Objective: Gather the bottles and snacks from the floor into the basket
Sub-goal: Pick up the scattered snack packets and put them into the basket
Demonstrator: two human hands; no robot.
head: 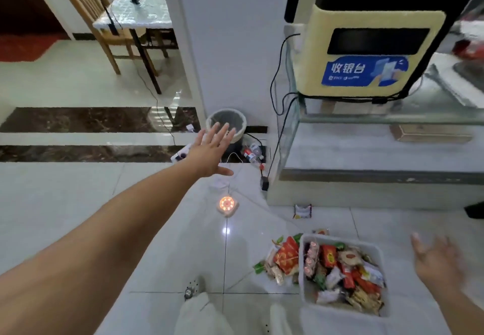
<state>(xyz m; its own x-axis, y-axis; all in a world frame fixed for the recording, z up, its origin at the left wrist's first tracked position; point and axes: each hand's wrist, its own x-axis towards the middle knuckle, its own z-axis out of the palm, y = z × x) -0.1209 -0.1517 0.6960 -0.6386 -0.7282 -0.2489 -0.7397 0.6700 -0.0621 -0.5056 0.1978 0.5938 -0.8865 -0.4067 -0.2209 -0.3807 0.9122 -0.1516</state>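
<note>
Meanwhile both empty, spread hands, left hand (212,148) near bottles (252,153), right hand (436,257) beside basket (301,261).

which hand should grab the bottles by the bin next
Left. The left hand is already stretched out, open, close to the bottles; the right hand hangs back beside the basket.

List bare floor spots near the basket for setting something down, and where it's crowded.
Free: the wide tiles left of the loose snack pile, below the glowing round device; also tiles between the basket and the counter base, apart from one small packet. Crowded: the basket's left side, and the bottles and cables by the bin.
</note>
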